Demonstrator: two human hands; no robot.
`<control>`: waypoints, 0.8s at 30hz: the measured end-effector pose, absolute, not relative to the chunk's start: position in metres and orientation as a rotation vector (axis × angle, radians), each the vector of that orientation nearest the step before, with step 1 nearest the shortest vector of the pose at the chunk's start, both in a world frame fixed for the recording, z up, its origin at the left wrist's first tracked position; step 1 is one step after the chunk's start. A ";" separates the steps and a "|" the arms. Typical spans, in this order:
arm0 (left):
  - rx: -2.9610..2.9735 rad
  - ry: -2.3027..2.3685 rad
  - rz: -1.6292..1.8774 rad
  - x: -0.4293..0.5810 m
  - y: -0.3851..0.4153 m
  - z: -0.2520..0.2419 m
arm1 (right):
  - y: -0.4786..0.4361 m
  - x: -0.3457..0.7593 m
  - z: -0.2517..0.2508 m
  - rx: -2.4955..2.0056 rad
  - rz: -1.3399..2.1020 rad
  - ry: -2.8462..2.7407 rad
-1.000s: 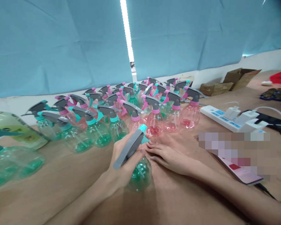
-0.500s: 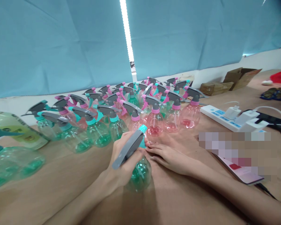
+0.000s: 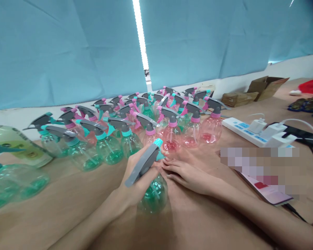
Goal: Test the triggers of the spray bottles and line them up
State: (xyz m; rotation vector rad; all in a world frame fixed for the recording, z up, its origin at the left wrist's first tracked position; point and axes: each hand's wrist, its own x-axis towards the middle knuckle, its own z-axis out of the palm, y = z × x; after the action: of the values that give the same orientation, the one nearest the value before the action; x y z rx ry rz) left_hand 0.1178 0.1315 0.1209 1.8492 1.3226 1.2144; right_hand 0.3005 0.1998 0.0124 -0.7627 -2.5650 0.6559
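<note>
My left hand [image 3: 138,177] is wrapped around the neck of a clear green spray bottle [image 3: 155,196], which stands on the brown surface in front of me. Its grey spray head with a turquoise nozzle tip [image 3: 158,142] points up and away to the right. Just right of it, my right hand [image 3: 189,175] rests palm down with fingers stretched out, fingertips close to the bottle's neck. Whether they touch the bottle I cannot tell. Behind both hands stand several green spray bottles [image 3: 109,152] and pink spray bottles [image 3: 172,137] with grey heads.
At left, green bottles [image 3: 23,180] lie close to a pale printed container [image 3: 18,142]. A white power strip [image 3: 242,131] with plugged-in chargers, a phone [image 3: 266,189] and cables occupy the right. Cardboard boxes [image 3: 263,88] stand farther back, before a blue curtain [image 3: 185,41].
Very little differs. The whole view has shifted slightly; both hands and the held spray bottle keep nearly the same pose.
</note>
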 end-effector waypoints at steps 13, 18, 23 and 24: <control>1.846 1.218 1.194 0.117 0.130 0.116 | 0.201 0.303 0.014 -0.738 0.681 -2.572; 1.860 1.206 1.196 0.117 0.131 0.115 | 0.203 0.303 0.011 -0.736 0.667 -2.582; 1.866 1.209 1.185 0.116 0.131 0.113 | 0.202 0.304 0.012 -0.741 0.676 -2.592; 1.868 1.203 1.187 0.115 0.130 0.113 | 0.202 0.303 0.012 -0.741 0.678 -2.593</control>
State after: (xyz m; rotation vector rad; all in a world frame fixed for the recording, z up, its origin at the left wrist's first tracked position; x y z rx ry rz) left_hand 0.1154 0.1305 0.1130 1.8681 1.2026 1.1869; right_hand 0.3035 0.2020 0.0122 -0.7408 -2.5929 0.6784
